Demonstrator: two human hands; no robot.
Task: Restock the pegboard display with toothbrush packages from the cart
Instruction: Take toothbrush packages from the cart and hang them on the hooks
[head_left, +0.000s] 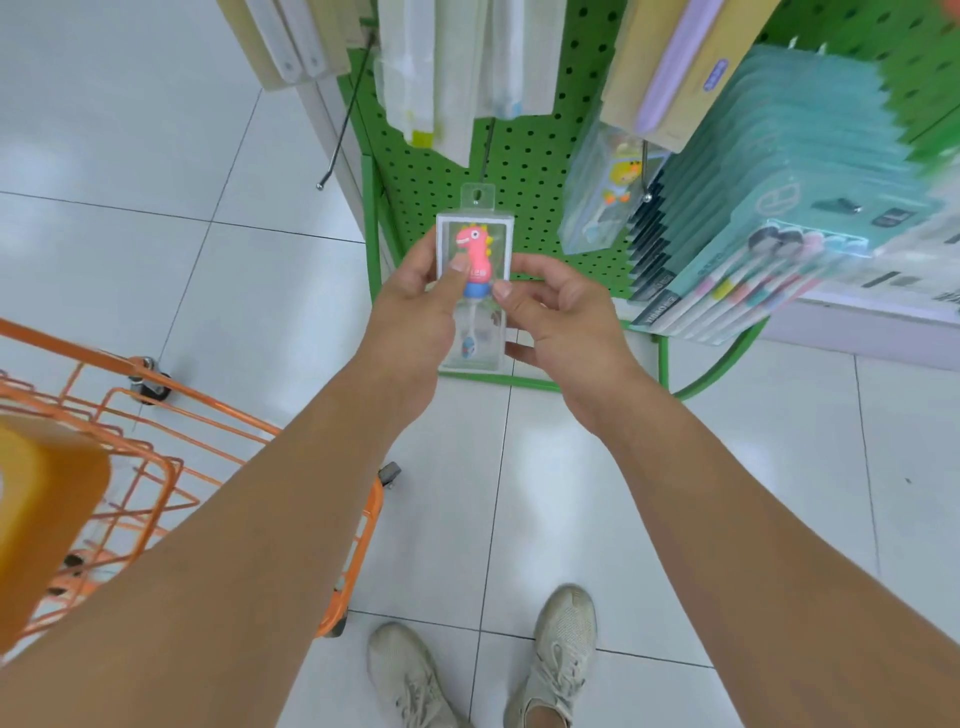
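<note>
A clear toothbrush package with a pink dinosaur handle is held upright in front of the green pegboard. My left hand grips its left side, thumb on the front. On the package's right edge, my right hand pinches it, fingers behind. The hang tab with its hole points up. An empty metal peg juts out at the upper left. The orange wire cart stands at the lower left, partly hidden by my left forearm.
Teal toothbrush packs hang in a thick row at the right. A clear duck package hangs beside them. White and beige packages hang above. The green display frame meets the white tiled floor. My shoes are below.
</note>
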